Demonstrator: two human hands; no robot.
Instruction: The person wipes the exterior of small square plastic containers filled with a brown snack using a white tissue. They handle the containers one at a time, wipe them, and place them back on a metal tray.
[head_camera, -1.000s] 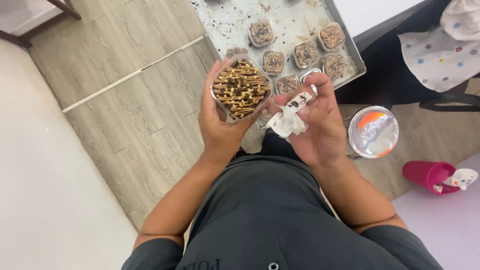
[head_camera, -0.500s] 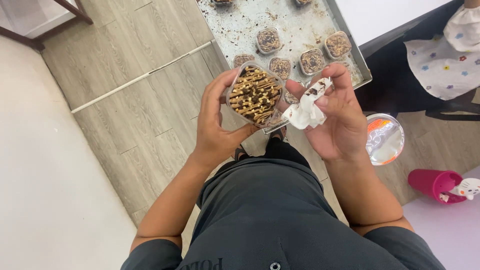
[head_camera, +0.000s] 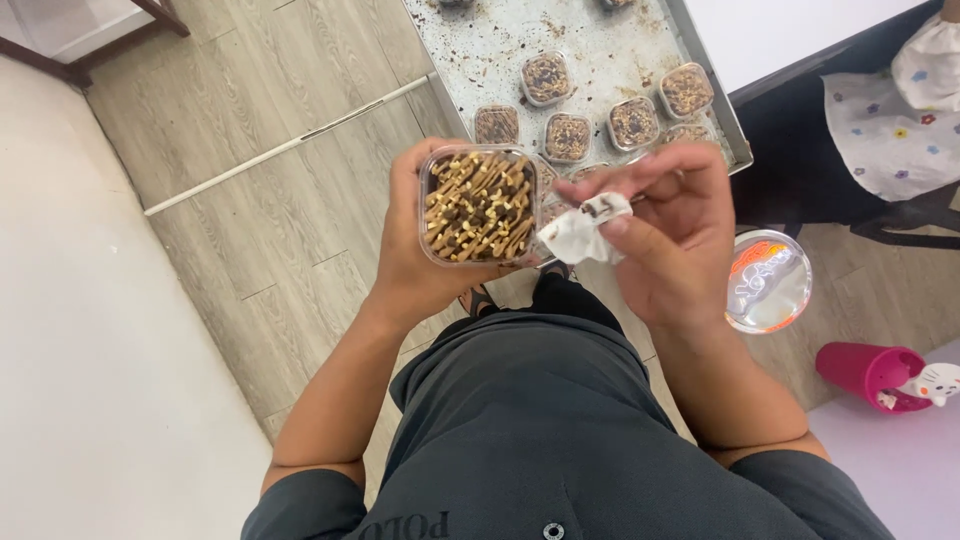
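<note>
The left hand (head_camera: 420, 265) is curled around a clear square plastic tub (head_camera: 478, 205), thumb along its near side and fingers wrapped behind, holding it roughly level in front of the chest, above the wooden floor (head_camera: 250, 200) and just off the near edge of the metal tray (head_camera: 600, 50). The tub is filled to the rim with a dessert topped by chocolate drizzle lines and pale nut bits. The right hand (head_camera: 665, 240) is loosely closed, with thumb and forefinger pinching a crumpled white tissue (head_camera: 580, 232) smeared with a dark chocolate spot; the tissue touches the tub's right side. On the tray, several small cups (head_camera: 568, 137) with crumbly brown topping sit near its near edge and near right corner, and crumbs are scattered over its bare surface. A round clear lid (head_camera: 768, 282) lies on the floor beyond the right wrist, and a pink cup (head_camera: 868, 372) lies on its side further right.
</note>
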